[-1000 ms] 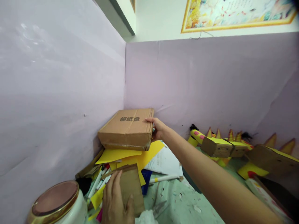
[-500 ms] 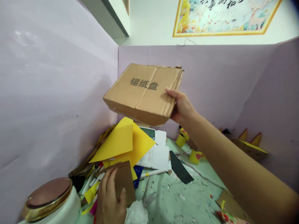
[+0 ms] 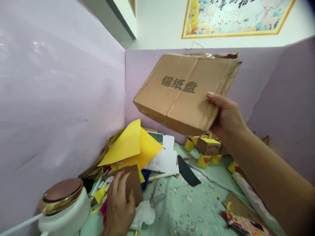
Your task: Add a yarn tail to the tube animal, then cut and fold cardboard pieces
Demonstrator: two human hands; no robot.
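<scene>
Head view: right hand clasps the flat brown cardboard box by its near corner, tilted in the air above the yellow paper sheets. It looks light, stiff, slightly crushed. Left hand lies flat on a small brown card piece.

The cardboard box is held tilted in the air by the right hand, above the folded paper sheets piled in the corner. The left hand rests on a cardboard piece before that pile, a lidded jar to its left, what may be scissors just right
</scene>
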